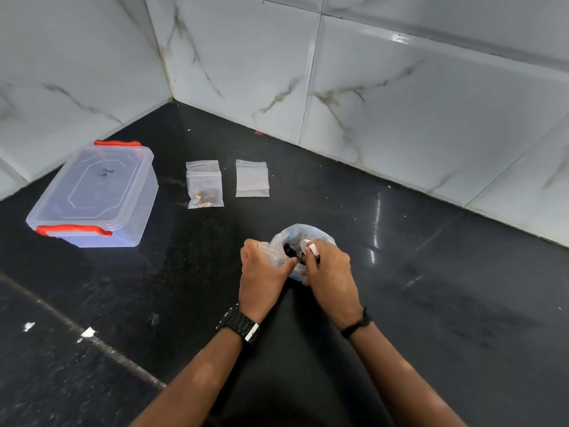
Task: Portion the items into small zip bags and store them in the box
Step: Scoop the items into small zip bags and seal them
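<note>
At bag (303,234) mouth: left hand (261,272) grips rim, right hand (331,272) pinches.

Bright, even overhead light; glare streaks on the dark counter (377,229) and glossy tiles (400,38); wide-angle bowing at edges

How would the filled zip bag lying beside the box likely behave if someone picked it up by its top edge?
The filled zip bag looks like thin clear film, so it would probably hang floppy. Its brown pieces sit bunched at the lower end, so it would likely be bottom-heavy yet light. The glossy film may be slippery.
</note>
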